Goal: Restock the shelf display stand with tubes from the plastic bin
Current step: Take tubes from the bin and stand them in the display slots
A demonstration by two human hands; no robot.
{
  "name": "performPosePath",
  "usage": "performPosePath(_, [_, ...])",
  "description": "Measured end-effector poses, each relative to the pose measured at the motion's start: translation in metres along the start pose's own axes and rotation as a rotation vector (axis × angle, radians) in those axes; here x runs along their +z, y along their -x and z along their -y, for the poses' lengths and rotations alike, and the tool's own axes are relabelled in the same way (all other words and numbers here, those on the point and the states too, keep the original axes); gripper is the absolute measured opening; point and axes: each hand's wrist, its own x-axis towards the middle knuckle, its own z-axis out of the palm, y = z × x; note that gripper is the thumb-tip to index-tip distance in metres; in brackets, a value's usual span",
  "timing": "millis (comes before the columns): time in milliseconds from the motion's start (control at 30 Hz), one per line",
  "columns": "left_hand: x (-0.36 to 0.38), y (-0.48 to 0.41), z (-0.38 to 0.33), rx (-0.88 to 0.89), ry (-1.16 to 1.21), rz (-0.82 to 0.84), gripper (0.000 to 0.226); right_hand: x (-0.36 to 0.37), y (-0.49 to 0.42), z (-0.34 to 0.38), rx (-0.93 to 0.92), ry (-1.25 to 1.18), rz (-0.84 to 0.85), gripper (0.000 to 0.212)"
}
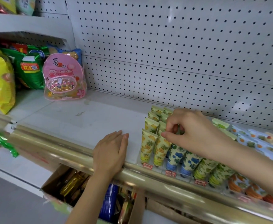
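Tubes point(148, 146) fruit-print: yellow pineapple, blue, green, orange, standing cap-down in rows in clear stand point(163, 169). Right hand point(197, 135) fingers curled, thumb and index pinching crimped top of front yellow tube point(160, 152), second column. Left hand point(111, 152) flat, fingers straight, on white shelf point(84, 117) just left of stand, wrist over gold rail point(51, 143). Pegboard point(165, 46) behind; snack bags point(29, 70) and pink pouch point(63, 78) far left; carton point(51, 183) below.

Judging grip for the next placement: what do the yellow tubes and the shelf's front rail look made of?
The yellow tubes: likely soft plastic, matte printed skin, going by the flat crimped top ends. The front rail: glossy gold-toned, with bright streaked reflections; metal or metallised plastic, cannot tell which.
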Motion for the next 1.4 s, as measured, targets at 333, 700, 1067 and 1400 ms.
performPosePath(333, [-0.015,0.055,-0.012,0.173,0.196,-0.095,0.055,-0.017,0.002,0.009,0.045,-0.096,-0.030,0.014])
performPosePath(700, [0.008,0.083,-0.029,0.151,0.190,-0.002,0.061,0.004,-0.006,0.034,-0.025,0.069,-0.067,0.015])
performPosePath(1067, [0.019,0.082,-0.019,0.204,0.172,-0.015,0.056,0.015,-0.010,0.029,-0.021,0.148,-0.102,0.020])
performPosePath(1400, [0.020,0.083,-0.020,0.174,0.163,0.006,0.057,-0.004,-0.009,0.024,-0.027,0.037,-0.128,0.018])
